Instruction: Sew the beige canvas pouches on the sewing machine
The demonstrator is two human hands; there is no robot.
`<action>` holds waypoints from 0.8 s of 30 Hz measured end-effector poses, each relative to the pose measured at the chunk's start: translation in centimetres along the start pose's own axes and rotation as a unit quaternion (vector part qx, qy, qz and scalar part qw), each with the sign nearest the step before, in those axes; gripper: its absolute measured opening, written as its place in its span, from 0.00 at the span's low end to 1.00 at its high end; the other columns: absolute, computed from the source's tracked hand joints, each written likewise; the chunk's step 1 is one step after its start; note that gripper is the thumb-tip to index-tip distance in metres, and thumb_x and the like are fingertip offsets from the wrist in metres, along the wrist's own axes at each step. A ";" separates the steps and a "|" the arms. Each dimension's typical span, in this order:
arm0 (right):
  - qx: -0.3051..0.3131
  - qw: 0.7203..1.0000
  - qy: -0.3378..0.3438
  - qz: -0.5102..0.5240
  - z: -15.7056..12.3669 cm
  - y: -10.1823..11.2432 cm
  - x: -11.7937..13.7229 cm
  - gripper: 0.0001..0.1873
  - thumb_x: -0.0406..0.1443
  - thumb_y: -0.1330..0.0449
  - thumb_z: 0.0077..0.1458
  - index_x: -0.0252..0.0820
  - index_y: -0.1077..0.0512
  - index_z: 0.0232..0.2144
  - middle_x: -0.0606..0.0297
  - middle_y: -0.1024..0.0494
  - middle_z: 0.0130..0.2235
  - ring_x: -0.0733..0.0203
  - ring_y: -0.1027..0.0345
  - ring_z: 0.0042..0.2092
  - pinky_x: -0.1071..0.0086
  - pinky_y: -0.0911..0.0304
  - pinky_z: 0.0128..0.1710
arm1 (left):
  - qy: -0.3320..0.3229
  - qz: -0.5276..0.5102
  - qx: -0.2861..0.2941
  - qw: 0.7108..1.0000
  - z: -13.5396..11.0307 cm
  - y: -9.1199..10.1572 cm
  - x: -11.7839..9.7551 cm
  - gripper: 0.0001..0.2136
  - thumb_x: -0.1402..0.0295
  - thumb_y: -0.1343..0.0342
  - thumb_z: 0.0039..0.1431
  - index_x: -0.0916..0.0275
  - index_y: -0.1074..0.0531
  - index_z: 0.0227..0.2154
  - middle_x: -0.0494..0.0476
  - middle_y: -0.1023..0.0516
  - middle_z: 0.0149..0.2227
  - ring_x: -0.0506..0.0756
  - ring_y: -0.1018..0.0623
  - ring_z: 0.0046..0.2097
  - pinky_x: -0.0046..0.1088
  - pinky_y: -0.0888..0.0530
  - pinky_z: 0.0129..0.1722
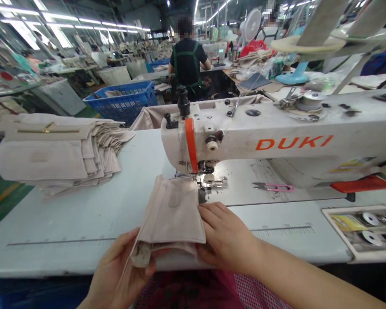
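A beige fabric piece (172, 212) lies on the white table, its far edge under the presser foot (209, 181) of a white DUKI sewing machine (276, 137). My left hand (119, 268) grips the folded near corner of the fabric from below, thumb on the edge. My right hand (225, 236) presses on the fabric's right edge, fingers curled over its side. Both hands sit at the table's front edge.
A tall stack of beige fabric pieces (58, 150) sits at the left. Pink thread snips (273, 187) lie right of the needle. A tray of bobbins (363, 229) is at the right. A blue basket (122, 101) and a seated person's back (188, 60) are beyond.
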State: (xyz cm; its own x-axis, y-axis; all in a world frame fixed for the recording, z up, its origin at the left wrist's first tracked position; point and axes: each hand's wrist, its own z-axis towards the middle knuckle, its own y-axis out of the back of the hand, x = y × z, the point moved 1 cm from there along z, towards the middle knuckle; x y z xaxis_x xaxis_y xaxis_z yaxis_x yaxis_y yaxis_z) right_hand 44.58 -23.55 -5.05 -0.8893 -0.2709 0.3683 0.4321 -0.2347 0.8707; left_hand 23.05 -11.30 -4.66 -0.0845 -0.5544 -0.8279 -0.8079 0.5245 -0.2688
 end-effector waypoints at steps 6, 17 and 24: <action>-0.031 0.999 0.027 -0.007 -2.4 -1.8 2.2 0.05 0.35 0.45 0.64 0.41 0.30 0.37 0.61 0.25 0.42 0.54 0.35 0.47 0.60 0.39 0.45 | -0.189 0.462 -0.164 0.851 -1.9 2.7 -3.1 0.22 0.47 0.44 0.58 0.58 0.28 0.48 0.61 0.22 0.43 0.64 0.21 0.42 0.49 0.22 0.44; -0.151 0.987 -0.014 0.052 -5.6 -2.4 3.7 0.10 0.31 0.43 0.64 0.34 0.28 0.47 0.58 0.22 0.45 0.57 0.33 0.44 0.61 0.36 0.43 | -0.471 0.689 0.153 0.529 -0.8 -3.5 2.8 0.15 0.73 0.55 0.69 0.64 0.30 0.54 0.60 0.25 0.50 0.58 0.27 0.52 0.39 0.27 0.54; -0.171 0.984 -0.026 0.041 -6.1 -2.6 3.7 0.11 0.30 0.44 0.65 0.35 0.26 0.47 0.59 0.20 0.41 0.57 0.32 0.41 0.61 0.35 0.40 | -0.477 0.653 0.123 0.576 -0.7 -2.6 3.6 0.15 0.74 0.49 0.67 0.59 0.29 0.54 0.58 0.25 0.45 0.56 0.27 0.47 0.36 0.28 0.50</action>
State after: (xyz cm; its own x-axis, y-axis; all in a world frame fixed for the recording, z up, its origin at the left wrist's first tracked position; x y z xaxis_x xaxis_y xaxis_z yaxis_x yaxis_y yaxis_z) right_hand 41.07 -29.65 -7.91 -0.8516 -0.2555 0.4578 0.5204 -0.5171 0.6796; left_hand 24.46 -15.13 -6.59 -0.0732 0.9611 -0.2663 -0.3023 0.2331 0.9243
